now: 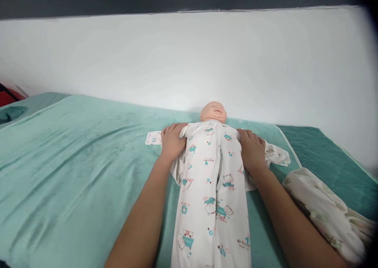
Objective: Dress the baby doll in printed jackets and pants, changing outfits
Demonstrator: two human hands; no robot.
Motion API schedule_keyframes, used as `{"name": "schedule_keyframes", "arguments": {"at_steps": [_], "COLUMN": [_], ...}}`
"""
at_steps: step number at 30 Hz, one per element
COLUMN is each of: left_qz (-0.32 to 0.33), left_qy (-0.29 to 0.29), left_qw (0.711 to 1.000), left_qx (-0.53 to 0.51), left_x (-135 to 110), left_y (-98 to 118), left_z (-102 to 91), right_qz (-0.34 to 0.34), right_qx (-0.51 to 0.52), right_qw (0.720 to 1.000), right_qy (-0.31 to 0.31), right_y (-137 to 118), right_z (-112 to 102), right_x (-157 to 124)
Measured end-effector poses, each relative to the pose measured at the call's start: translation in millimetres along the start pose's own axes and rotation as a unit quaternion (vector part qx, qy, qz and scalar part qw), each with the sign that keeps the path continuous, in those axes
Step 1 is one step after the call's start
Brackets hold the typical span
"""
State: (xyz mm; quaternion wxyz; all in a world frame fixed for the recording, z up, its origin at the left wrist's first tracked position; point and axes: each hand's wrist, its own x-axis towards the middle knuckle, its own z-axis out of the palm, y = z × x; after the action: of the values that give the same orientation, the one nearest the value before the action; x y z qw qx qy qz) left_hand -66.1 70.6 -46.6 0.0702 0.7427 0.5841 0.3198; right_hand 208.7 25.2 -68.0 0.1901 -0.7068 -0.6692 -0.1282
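A baby doll (214,112) lies on its back, its head toward the wall. Spread over its body and running down toward me is a white baby garment (201,181) printed with small bears and teal boats. My left hand (173,140) is closed over the left sleeve close to the doll's shoulder; the cuff sticks out past my fingers. On the other side, my right hand (252,146) has its fingers bent round the right sleeve (277,154), whose end lies on the sheet. The doll's arms and legs are hidden by cloth and my hands.
A green plush sheet (88,173) with soft wrinkles covers the surface. Beside my right forearm lies a bunched white printed cloth (327,209). A darker green quilted pad (313,146) shows at the right. A white wall (147,59) rises behind the doll. Something red (8,97) shows at far left.
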Motion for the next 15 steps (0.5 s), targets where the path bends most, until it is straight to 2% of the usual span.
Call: {"name": "schedule_keyframes", "arguments": {"at_steps": [4, 8, 15], "left_qz": [0.037, 0.053, 0.036], "left_qy": [-0.006, -0.017, -0.021], "left_qw": [0.999, 0.998, 0.991], "left_qx": [-0.033, 0.033, 0.125], "left_x": [0.6, -1.8, -5.0], "left_y": [3.1, 4.2, 4.5], "left_z": [-2.8, 1.5, 3.6], "right_qz": [0.005, 0.013, 0.011], "right_qx": [0.004, 0.01, 0.01], "right_qw": [1.0, 1.0, 1.0], "right_qy": [0.003, 0.002, 0.002], "right_y": [-0.5, -0.6, 0.4], "right_z": [1.1, 2.0, 3.3], "right_x": [0.6, 0.9, -0.3]}}
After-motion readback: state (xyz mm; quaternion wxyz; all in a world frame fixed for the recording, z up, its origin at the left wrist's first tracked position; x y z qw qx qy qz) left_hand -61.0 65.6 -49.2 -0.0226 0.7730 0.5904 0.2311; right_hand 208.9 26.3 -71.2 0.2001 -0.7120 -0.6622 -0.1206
